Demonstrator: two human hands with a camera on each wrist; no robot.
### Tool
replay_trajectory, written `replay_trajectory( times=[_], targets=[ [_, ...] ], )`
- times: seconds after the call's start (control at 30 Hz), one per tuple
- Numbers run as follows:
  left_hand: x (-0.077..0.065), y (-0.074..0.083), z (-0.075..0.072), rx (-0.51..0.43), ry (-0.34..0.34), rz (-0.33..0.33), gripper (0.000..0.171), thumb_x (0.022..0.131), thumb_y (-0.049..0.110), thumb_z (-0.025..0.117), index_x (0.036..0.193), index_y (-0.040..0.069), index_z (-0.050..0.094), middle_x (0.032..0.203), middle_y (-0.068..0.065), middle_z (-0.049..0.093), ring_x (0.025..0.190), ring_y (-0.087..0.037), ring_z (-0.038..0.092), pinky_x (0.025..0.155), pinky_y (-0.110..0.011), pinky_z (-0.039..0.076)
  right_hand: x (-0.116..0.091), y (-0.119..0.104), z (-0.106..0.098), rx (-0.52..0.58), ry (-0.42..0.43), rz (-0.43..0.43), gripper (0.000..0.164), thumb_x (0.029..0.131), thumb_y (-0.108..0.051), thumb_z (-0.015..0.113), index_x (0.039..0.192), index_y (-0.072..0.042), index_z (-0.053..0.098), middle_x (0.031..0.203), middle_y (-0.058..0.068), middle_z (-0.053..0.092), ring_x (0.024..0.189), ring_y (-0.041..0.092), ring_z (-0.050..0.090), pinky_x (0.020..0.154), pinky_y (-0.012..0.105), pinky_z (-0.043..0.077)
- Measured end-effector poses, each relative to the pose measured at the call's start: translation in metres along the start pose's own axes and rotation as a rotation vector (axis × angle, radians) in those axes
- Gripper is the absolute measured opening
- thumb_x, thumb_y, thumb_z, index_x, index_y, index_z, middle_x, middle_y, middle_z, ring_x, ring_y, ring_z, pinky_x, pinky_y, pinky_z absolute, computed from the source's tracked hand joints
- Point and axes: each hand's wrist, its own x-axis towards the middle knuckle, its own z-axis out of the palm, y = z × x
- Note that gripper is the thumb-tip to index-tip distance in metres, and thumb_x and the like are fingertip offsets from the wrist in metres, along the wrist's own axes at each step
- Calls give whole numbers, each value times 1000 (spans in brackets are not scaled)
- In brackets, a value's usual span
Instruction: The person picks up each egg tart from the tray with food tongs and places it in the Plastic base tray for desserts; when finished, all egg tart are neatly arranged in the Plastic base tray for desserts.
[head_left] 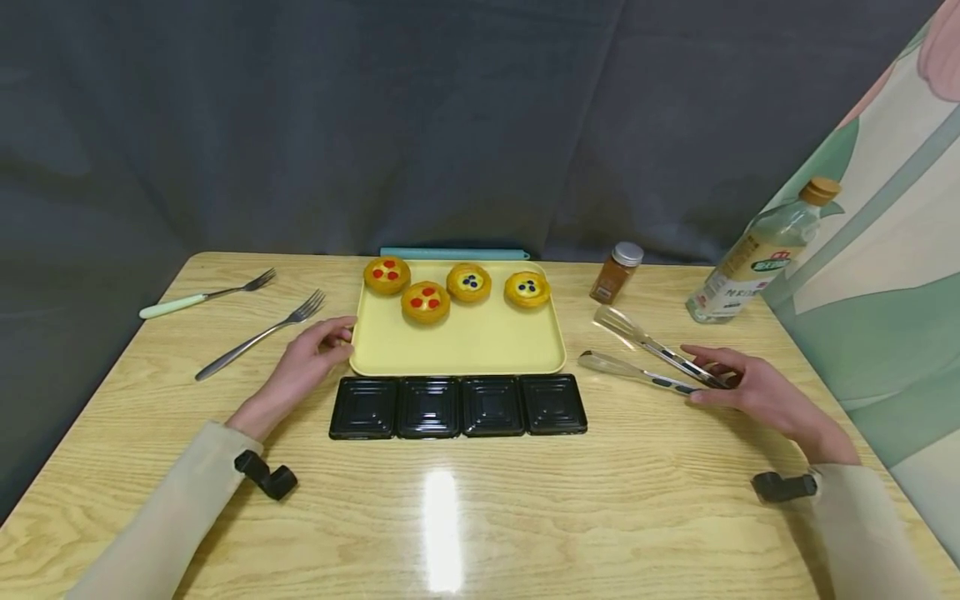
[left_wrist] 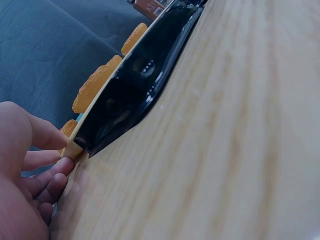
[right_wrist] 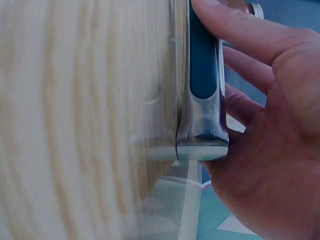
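My left hand [head_left: 311,354] holds the left edge of a pale yellow tray [head_left: 465,350], its fingertips at the rim in the left wrist view. Toward the back of the tray sit two egg tarts with red dots [head_left: 425,302] and two with dark blue dots [head_left: 527,289]. With thumb and fingers on either side of the handle end, my right hand [head_left: 761,400] grips metal tongs [head_left: 660,354]. The tongs lie low over the table, arms spread toward the tray. In the right wrist view, the thumb touches a dark inlay on the handle [right_wrist: 202,65].
Black square dishes [head_left: 459,407] stand in a row against the tray's front edge. Two forks, one green-handled [head_left: 172,306] and one metal [head_left: 240,348], lie left. Behind the tray is a blue rod [head_left: 453,253]. A spice jar [head_left: 615,273] and a tall bottle [head_left: 757,258] stand back right.
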Motion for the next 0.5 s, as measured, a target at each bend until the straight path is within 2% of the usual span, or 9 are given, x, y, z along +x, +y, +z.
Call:
replay_trajectory(
  times=[0.17, 0.33, 0.5],
  targets=[
    [0, 0, 0, -1, -1, -9, 51, 100, 8, 58, 149, -3, 45, 124, -18, 54, 108, -29, 47, 91, -42, 38, 3, -7, 3, -23, 6, 8, 67, 87, -26, 82, 147, -11, 55, 128, 13, 61, 100, 7, 55, 75, 22, 45],
    [1, -1, 0, -6, 0, -17, 51, 100, 8, 58, 149, -2, 45, 124, -18, 54, 108, -28, 47, 91, -42, 38, 4, -10, 7, -39, 30, -36, 61, 85, -18, 83, 141, -7, 60, 119, 11, 62, 90, 15, 56, 70, 24, 46],
    [2, -2, 1, -6, 1, -22, 51, 100, 9, 57, 149, -2, 45, 123, -17, 54, 108, -28, 47, 91, -41, 38, 3, -12, 10, -74, 59, -63, 60, 85, -14, 83, 140, -6, 61, 122, 10, 60, 91, 15, 51, 70, 24, 44]
  ],
)
